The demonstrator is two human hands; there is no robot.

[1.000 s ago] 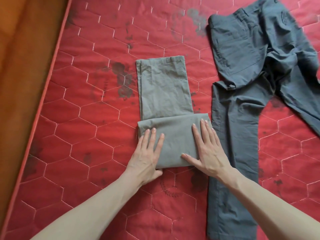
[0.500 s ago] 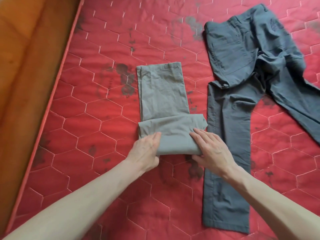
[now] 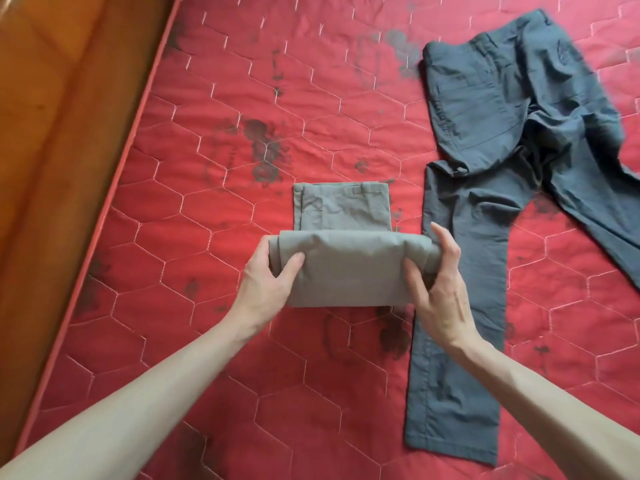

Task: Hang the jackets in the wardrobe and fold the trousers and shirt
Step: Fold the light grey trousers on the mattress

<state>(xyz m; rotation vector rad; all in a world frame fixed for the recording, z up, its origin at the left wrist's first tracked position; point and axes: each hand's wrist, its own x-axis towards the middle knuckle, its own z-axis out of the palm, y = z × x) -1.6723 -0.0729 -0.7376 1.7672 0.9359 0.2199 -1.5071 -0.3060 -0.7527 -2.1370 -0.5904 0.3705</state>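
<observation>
Both my hands are on the folded olive-grey trousers [image 3: 346,268], centre of the frame. My left hand [image 3: 266,282] grips the left end of the folded bundle: thumb on top of the fabric, fingers wrapped round the far side and edge. My right hand [image 3: 440,289] grips the right end, thumb on the near face, fingers curled over the rolled edge. So both hands are closed around the same garment, one at each end. The near part of the bundle looks lifted off the surface, its lower edge casting a shadow below; how far up, can't tell. The far part of these trousers lies flat just above the bundle, hem end pointing to the top of the frame.

Everything sits on a red quilted mattress [image 3: 242,98] with white hexagon stitching and dark stains. The dark grey-blue trousers [image 3: 485,150] lie unfolded on the right side: waistband at upper right, one leg running straight down to the lower right of the frame, the other leg angling off the right edge. My right hand is over the straight leg's upper part; contact unclear. Gap of red mattress shows between the two pairs above my right hand.

Brown wooden bed frame [image 3: 52,150] runs along the left edge, upper left to lower left. Bare forearms enter from the bottom corners.
</observation>
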